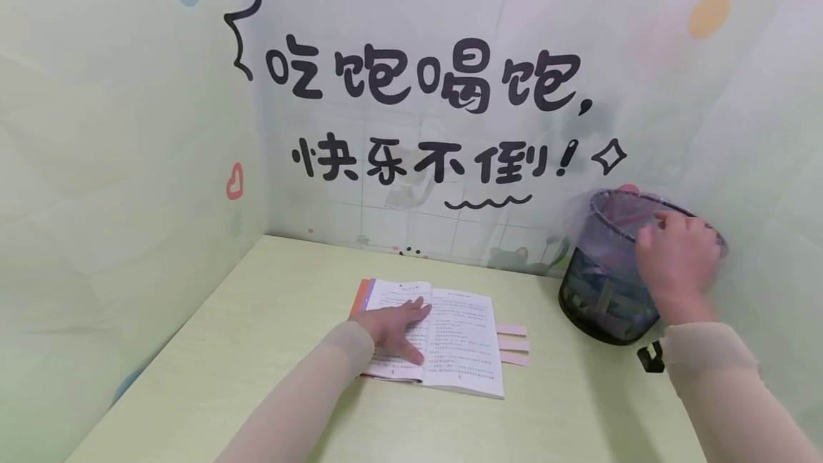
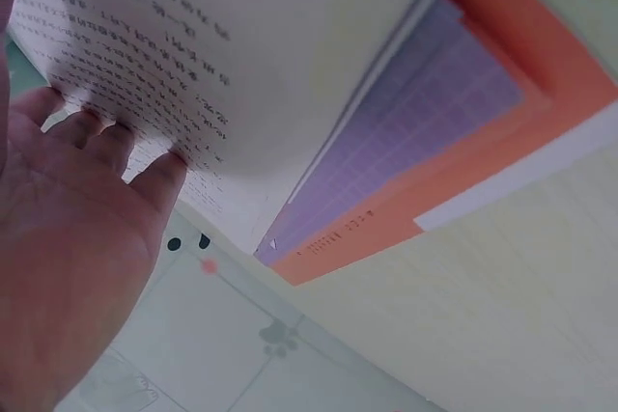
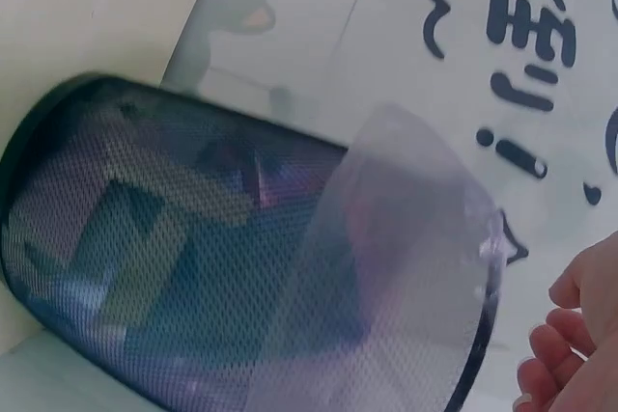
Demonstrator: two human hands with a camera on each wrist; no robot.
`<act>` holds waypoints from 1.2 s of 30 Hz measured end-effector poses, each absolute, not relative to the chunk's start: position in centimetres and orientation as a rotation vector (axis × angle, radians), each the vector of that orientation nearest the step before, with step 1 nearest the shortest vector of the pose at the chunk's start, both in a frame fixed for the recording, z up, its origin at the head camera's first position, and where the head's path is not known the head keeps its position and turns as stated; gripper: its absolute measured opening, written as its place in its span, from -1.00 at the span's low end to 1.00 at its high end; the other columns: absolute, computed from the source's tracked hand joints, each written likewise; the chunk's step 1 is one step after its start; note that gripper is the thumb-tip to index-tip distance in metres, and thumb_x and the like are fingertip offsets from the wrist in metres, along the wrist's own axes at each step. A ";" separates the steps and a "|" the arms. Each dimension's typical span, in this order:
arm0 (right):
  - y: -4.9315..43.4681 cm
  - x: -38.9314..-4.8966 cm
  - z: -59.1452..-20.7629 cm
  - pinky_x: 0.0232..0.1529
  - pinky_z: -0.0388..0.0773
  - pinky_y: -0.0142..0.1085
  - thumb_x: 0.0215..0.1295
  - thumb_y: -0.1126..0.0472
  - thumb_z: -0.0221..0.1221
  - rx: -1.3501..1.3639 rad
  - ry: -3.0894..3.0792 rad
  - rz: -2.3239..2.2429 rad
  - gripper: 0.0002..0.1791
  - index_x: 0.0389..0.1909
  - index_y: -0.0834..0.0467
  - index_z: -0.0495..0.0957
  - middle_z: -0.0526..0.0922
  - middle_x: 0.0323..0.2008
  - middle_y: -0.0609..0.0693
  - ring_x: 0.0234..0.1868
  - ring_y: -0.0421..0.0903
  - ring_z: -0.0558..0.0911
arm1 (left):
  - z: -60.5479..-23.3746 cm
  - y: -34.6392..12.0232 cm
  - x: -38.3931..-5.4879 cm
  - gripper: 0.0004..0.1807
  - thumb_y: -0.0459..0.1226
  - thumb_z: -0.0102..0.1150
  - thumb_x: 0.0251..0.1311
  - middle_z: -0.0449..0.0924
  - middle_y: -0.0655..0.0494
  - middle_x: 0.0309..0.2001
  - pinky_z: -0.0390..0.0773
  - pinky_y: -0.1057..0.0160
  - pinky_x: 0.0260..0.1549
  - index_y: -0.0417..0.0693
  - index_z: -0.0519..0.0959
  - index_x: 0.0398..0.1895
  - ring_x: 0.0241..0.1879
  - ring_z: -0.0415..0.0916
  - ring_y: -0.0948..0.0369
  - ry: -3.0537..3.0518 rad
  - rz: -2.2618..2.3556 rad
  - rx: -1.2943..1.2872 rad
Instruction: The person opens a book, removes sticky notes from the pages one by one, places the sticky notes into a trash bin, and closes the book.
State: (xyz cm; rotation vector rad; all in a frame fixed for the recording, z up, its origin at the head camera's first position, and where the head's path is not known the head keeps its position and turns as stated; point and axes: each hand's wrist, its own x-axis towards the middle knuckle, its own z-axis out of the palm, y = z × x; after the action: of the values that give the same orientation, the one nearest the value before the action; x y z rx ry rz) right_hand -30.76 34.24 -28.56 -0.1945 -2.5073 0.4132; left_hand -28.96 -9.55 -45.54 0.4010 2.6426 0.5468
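The book (image 1: 463, 341) lies open on the table (image 1: 193, 377), and the left hand (image 1: 395, 331) is spread on its left-hand page, fingertips reaching towards the fold. The fingers are apart and fairly straight, pressing rather than gripping; this probably keeps the pages from lifting or swinging shut. On the book's left side the orange cover (image 1: 361, 291) shows past the paper, perhaps because the page block sits askew on it. Three pink strips (image 1: 513, 345) poke out from the book's right edge, likely left protruding so that places are easy to find.

To the right of the book stands a mesh bin (image 1: 604, 299), seemingly set there to be within arm's reach without crowding the pages. A translucent liner (image 3: 425, 209) is folded over its rim, presumably to stay put. The right hand (image 1: 681, 259), also right of the book, hovers by the bin's mouth, fingers loosely bent; nothing shows in it, though the palm is partly hidden.
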 end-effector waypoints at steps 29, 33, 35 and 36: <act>21.6 -28.9 -44.3 0.20 0.64 0.21 0.49 0.13 0.20 0.358 -2.856 0.299 -0.73 -0.05 0.19 0.79 0.76 0.02 0.23 0.09 0.28 0.68 | -45.4 -9.5 -28.2 0.26 0.26 0.56 0.14 -0.16 0.19 0.85 0.15 -0.19 0.73 0.32 0.04 0.83 0.80 -0.02 -0.02 2.665 0.567 0.429; 21.2 -28.9 -44.9 0.15 0.65 0.21 0.48 0.12 0.21 0.350 -2.921 0.264 -0.72 -0.06 0.20 0.79 0.75 -0.01 0.22 0.04 0.26 0.68 | -45.4 -9.4 -28.3 0.27 0.26 0.55 0.15 -0.17 0.16 0.85 0.13 -0.18 0.73 0.28 0.03 0.83 0.81 -0.06 -0.02 2.664 0.557 0.441; 21.0 -28.8 -45.2 0.14 0.66 0.20 0.48 0.12 0.22 0.348 -2.952 0.241 -0.71 -0.05 0.21 0.80 0.75 -0.02 0.22 0.04 0.25 0.69 | -45.4 -9.3 -28.2 0.27 0.25 0.55 0.15 -0.18 0.16 0.85 0.12 -0.18 0.74 0.27 0.03 0.83 0.81 -0.09 -0.01 2.663 0.552 0.441; 21.0 -28.8 -45.3 0.14 0.67 0.20 0.48 0.11 0.23 0.347 -2.966 0.229 -0.71 -0.05 0.22 0.80 0.75 -0.01 0.22 0.04 0.25 0.69 | -45.4 -9.3 -28.2 0.26 0.25 0.55 0.15 -0.18 0.15 0.85 0.12 -0.17 0.74 0.27 0.03 0.83 0.81 -0.10 0.00 2.665 0.549 0.442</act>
State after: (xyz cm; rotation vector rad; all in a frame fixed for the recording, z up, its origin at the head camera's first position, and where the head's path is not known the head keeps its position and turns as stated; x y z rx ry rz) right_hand -28.82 20.97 -45.31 0.3469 -2.9658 0.2294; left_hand -28.23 -9.27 -45.36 0.4424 2.6649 0.5493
